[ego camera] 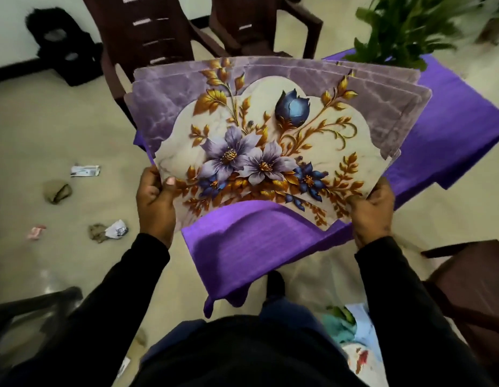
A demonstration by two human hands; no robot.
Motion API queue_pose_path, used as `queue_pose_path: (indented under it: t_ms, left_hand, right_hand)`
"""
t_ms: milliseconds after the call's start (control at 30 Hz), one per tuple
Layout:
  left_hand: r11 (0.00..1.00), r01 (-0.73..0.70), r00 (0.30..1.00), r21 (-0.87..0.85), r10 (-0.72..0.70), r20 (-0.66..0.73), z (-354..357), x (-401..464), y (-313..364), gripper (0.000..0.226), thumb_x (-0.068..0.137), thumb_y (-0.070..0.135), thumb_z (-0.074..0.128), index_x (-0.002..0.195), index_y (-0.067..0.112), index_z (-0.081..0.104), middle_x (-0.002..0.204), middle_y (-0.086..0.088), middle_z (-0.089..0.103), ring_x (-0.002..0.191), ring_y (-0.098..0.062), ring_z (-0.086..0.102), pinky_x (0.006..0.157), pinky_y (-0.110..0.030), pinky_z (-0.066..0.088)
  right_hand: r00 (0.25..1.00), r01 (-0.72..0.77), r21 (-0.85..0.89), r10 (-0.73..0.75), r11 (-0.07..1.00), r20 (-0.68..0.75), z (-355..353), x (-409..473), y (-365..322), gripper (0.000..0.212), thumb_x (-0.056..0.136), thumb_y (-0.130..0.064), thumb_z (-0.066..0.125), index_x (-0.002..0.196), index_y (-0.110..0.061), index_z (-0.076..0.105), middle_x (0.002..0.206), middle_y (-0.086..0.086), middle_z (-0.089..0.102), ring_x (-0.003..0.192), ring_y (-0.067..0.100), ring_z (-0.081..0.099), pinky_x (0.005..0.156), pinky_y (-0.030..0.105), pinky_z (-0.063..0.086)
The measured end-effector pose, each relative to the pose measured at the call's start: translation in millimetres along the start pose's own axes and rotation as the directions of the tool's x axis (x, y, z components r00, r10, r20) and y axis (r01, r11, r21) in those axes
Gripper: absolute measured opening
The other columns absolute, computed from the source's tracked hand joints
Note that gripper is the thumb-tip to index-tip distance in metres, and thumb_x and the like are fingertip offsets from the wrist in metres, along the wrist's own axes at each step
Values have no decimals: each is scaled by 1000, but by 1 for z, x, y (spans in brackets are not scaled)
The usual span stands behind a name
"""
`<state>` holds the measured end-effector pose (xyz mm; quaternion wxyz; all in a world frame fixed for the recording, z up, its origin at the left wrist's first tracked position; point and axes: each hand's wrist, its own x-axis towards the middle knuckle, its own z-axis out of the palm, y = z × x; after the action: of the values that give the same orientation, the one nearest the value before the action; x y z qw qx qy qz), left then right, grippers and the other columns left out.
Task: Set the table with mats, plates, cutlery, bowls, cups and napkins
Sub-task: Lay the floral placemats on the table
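1. Fingers (151, 188) of the left hand (156, 203) are curled round the near left corner of a fanned stack of floral mats (270, 141), with the thumb pressed on the top face
2. At the near right corner, the stack is gripped by the right hand (374, 213), its thumb lying on the print
3. The mats are held in the air between the two hands, tilted up and away from the fingers, above the purple-clothed surface (251, 241), which shows below and beyond them
4. The mat-laying step is judged to be in hand; no mat is seen laid on the cloth yet
5. For the next move, one mat would need to be peeled from the fan by one hand while the rest are kept gripped by the other, then laid flat before a brown chair (147, 32) beyond the fingers
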<state>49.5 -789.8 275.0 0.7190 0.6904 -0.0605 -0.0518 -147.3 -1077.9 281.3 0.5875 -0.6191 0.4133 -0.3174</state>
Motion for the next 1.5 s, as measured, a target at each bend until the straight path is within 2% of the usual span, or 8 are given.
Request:
queue_pose_path:
  t_ms: [133, 300, 567, 700, 1033, 1267, 1400, 1500]
  left_hand:
    - [1000, 17, 997, 26, -15, -75, 13, 10, -3, 28, 100, -5, 48, 101, 22, 55, 88, 14, 72, 83, -5, 64, 81, -27, 54]
    - [999, -33, 985, 30, 38, -167, 32, 9, -1, 31, 101, -8, 45, 103, 21, 52, 95, 16, 73, 89, -2, 65, 85, -23, 55]
    - [998, 35, 980, 52, -24, -198, 43, -5, -27, 27, 96, -8, 58, 108, 17, 56, 89, 18, 72, 83, 2, 63, 79, -16, 52]
    - [997, 74, 973, 17, -68, -219, 45, -7, -31, 26, 83, 11, 73, 105, 18, 60, 98, 2, 70, 89, -10, 65, 81, -24, 56]
    - [990, 129, 966, 56, -113, -231, 38, -15, -32, 26, 94, -5, 61, 119, 2, 59, 94, 15, 77, 89, -2, 69, 78, -20, 56]
    - [965, 236, 966, 117, -220, -132, 36, -23, -38, 65, 70, 16, 78, 128, -7, 57, 122, -23, 67, 107, -28, 65, 94, -41, 56]
    - [946, 20, 933, 324, 99, -346, 55, -24, 6, 87, 69, 32, 90, 138, 9, 43, 138, -14, 55, 127, -26, 56, 106, -38, 47]
    - [768, -205, 810, 607, 481, -335, 75, -20, 53, 91, 71, 34, 92, 140, 2, 41, 141, -16, 49, 132, -26, 48, 113, -41, 40]
  right_hand:
    - [996, 9, 16, -10, 1000, 86, -4, 56, -3, 48, 84, 17, 60, 112, -22, 59, 110, -2, 71, 102, 13, 71, 87, 41, 60]
    - [980, 55, 111, -75, 992, 187, -8, 115, -2, 50, 69, 24, 63, 116, 8, 59, 99, 7, 74, 96, 26, 70, 82, 45, 60]
    - [963, 48, -75, -26, 996, 269, -4, 143, 19, 42, 63, 4, 77, 92, -18, 57, 81, -6, 69, 65, -3, 65, 65, 27, 53]
    - [974, 8, -53, 4, 999, 225, 0, 144, 28, 38, 59, -8, 80, 90, -18, 62, 88, 11, 72, 72, 18, 70, 71, 43, 59]
    - [963, 44, 71, -61, 997, 261, -3, 146, 19, 34, 74, 15, 74, 94, -12, 66, 81, -6, 76, 71, 11, 71, 63, 27, 58]
    - [948, -41, 8, 36, 999, 316, -8, 143, 29, 30, 79, 21, 66, 87, -8, 69, 69, -13, 73, 64, 1, 68, 62, 18, 55]
    - [932, 55, -23, -43, 998, 360, -10, 144, 20, 21, 80, 18, 67, 95, 3, 69, 66, -19, 71, 63, -5, 65, 64, 15, 53]
    - [896, 126, -45, -94, 991, 435, -5, 147, 6, 25, 81, 15, 70, 91, -7, 71, 71, -20, 72, 68, -5, 64, 68, 20, 54]
